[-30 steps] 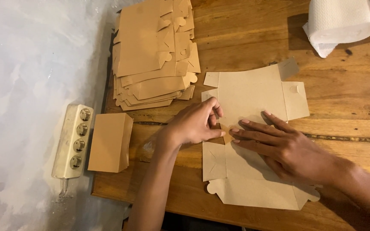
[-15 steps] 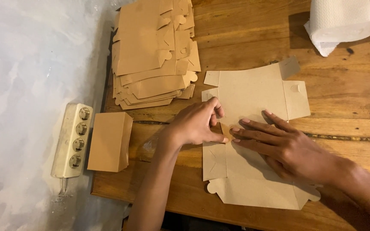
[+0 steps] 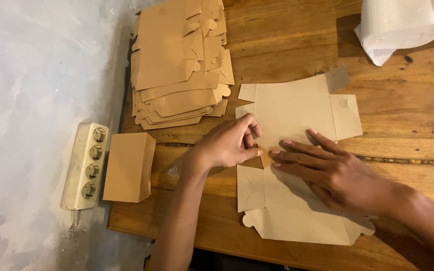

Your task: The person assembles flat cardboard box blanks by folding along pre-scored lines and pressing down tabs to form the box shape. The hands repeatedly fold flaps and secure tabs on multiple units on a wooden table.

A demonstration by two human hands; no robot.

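Note:
A flat, unfolded brown cardboard box blank (image 3: pixel 297 113) lies on the wooden table (image 3: pixel 287 45) in front of me. My left hand (image 3: pixel 229 143) pinches a small flap at the blank's left edge, near its middle. My right hand (image 3: pixel 335 173) lies flat on the blank with fingers spread, pressing it down just right of that flap. The fingertips of both hands almost meet.
A stack of several flat brown blanks (image 3: pixel 179 60) sits at the table's far left. A folded brown box (image 3: pixel 129 166) stands near the left edge, beside a white power strip (image 3: pixel 85 165) on the pale wall side. White bubble wrap (image 3: pixel 403 22) lies at the far right.
My hands have barely shifted; the left fingers have tightened slightly on the small flap while the right hand stays pressed on the blank.

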